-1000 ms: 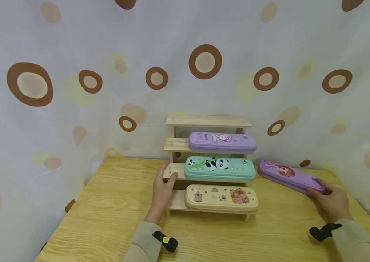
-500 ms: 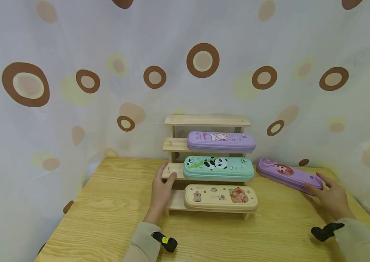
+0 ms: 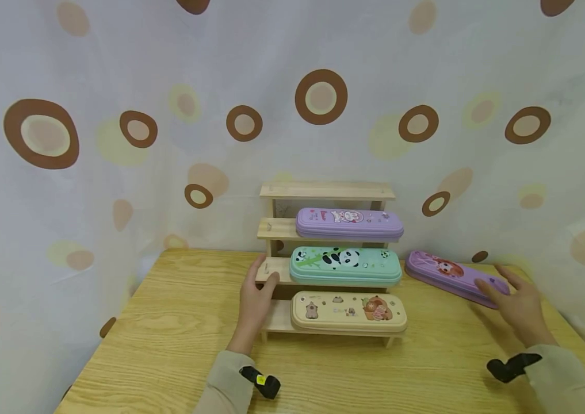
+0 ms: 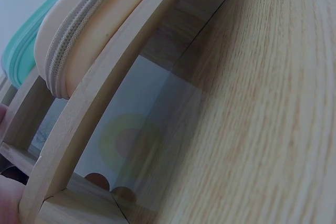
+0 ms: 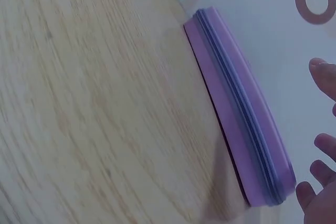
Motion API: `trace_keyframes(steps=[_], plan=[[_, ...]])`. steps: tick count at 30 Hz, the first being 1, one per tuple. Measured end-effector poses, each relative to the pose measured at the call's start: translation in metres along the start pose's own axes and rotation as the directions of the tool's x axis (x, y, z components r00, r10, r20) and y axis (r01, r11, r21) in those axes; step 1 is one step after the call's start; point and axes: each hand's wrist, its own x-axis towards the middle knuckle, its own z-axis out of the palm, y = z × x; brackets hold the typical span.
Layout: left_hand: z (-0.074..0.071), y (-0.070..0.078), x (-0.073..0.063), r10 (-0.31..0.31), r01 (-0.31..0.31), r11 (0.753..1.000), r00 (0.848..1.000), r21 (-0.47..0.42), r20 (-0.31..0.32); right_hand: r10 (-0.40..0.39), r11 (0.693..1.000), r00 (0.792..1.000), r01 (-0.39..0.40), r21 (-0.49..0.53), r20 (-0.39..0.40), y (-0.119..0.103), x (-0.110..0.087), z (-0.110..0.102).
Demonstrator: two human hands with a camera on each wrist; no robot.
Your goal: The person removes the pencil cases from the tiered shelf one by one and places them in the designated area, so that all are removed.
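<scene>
My left hand [image 3: 255, 302] grips the left end of a stepped wooden rack [image 3: 278, 229], thumb and fingers spread about its second-lowest step. On the rack lie a cream pencil case [image 3: 349, 313] at the bottom, a mint panda pencil case [image 3: 346, 266] above it, and a lilac rabbit pencil case [image 3: 349, 223] higher up. A purple pencil case [image 3: 439, 273] with a red-haired figure lies slantwise on the table, right of the rack. Over its right end hovers my right hand [image 3: 522, 307], fingers spread. In the right wrist view, the fingertips stand apart from the purple case [image 5: 239, 108].
The rack's top step [image 3: 327, 190] bears nothing. A pale curtain [image 3: 282, 52] with brown rings hangs right behind the wooden table [image 3: 183, 333] and along its sides. A black camera is strapped at each sleeve.
My right hand has let go of the purple pencil case and risen off its right end, its fingers spreading. The case lies where it was. My left hand keeps its hold on the rack.
</scene>
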Motion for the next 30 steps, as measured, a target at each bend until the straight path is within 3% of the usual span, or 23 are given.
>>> trace_keyframes(steps=[7,14,22,25,26,30], plan=[[0.0,-0.001,0.0,0.003,-0.003,1.0,1.0,-0.006,-0.002,-0.079,0.997,0.996,0.078,-0.015,-0.05,-0.013,0.005,0.011],[0.0,-0.001,0.0,-0.015,0.015,1.0,1.0,-0.016,0.006,-0.198,0.98,0.973,0.198,-0.011,-0.115,-0.037,0.009,0.024],[-0.005,0.037,-0.013,-0.023,0.023,1.0,0.999,-0.009,0.024,-0.278,0.957,0.954,0.285,0.049,-0.108,-0.067,0.016,0.04],[-0.005,0.043,-0.016,-0.016,0.017,1.0,1.0,-0.012,0.026,-0.29,0.951,0.952,0.298,0.085,-0.099,-0.077,0.019,0.046],[-0.005,0.043,-0.016,-0.018,0.019,1.0,1.0,-0.015,0.026,-0.29,0.95,0.952,0.299,0.095,-0.095,-0.079,0.02,0.048],[-0.002,0.018,-0.006,-0.018,0.018,1.0,1.0,-0.023,0.012,-0.28,0.945,0.957,0.288,0.152,-0.072,-0.09,0.022,0.058]])
